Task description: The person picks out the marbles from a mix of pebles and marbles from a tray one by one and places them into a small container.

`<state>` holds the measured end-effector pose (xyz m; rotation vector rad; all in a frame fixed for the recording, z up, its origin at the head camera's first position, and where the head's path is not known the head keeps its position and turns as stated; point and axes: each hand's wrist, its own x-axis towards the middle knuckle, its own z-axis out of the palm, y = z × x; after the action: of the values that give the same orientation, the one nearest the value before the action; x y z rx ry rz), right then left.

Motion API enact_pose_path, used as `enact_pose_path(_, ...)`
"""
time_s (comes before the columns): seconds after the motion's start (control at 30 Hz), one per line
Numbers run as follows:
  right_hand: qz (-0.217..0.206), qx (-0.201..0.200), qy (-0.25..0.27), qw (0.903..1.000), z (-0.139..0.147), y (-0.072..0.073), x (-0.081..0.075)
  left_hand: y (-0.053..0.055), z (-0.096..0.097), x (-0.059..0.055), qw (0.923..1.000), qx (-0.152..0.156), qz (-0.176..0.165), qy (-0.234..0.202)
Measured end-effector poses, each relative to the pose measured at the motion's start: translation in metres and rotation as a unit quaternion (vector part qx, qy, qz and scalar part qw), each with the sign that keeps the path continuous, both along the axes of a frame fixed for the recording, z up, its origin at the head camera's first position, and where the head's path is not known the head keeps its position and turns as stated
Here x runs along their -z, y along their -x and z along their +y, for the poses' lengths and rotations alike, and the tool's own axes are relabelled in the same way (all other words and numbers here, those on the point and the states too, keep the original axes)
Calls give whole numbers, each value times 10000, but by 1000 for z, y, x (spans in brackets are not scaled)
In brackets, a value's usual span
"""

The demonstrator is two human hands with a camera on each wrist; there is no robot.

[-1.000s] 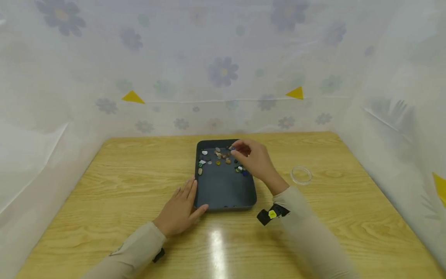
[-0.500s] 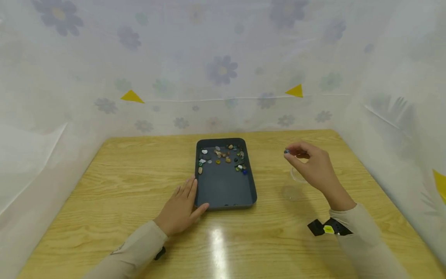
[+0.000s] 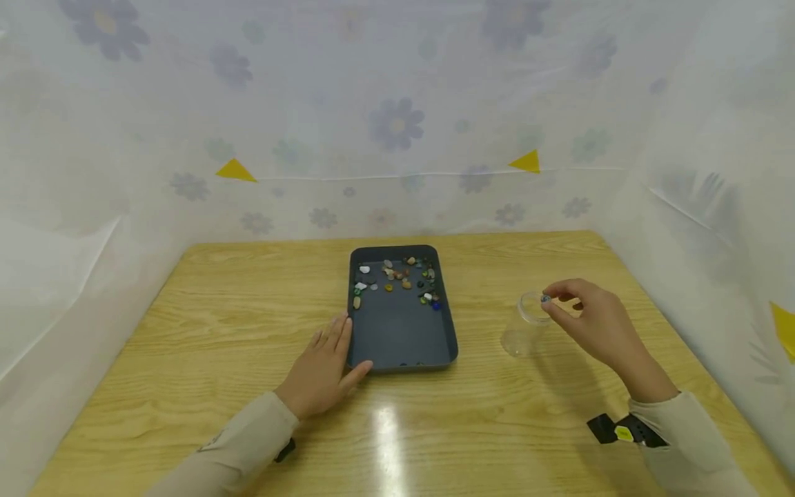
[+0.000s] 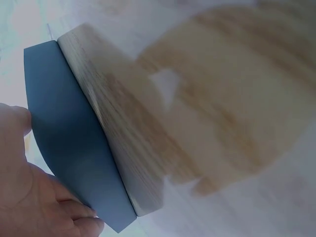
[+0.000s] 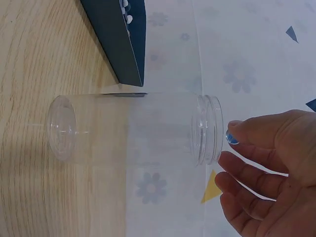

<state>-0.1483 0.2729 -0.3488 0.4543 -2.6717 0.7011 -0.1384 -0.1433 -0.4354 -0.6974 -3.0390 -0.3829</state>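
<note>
While pinching a blue stone [image 5: 232, 138] in the right hand [image 3: 595, 323] just above the jar [image 3: 520, 335], rests the loose left hand [image 3: 318, 379] against the tray [image 3: 404, 338], left of the jar. Has many stones [image 3: 406, 284] left there, seemingly none in the jar.

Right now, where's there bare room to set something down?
Bare table lies left of the tray, beyond the left hand, and between tray and jar. The tray's middle is open. Crowded: the tray's far end, with pebbles, and the jar's mouth, beside the right hand.
</note>
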Motion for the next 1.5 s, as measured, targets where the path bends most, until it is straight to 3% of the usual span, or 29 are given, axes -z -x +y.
enact_pose_path(0.5, -141, -94, -538, 9984, 1, 1, 0, 0, -1, 0, 10000, 27, 14, -42)
enact_pose_path(0.67, -408, -118, -643, 9970, 1, 3, -4, -1, -1, 0, 10000, 2, 9, -38)
enact_pose_path(1.0, -1527, -124, -746, 9854, 3, 12, -17, -2, 0, -2, 10000, -16, -30, -62)
enact_pose_path(1.5, -1689, -157, -862, 9817, -3, 18, -25, -1, -1, 0, 10000, -3, -62, -70)
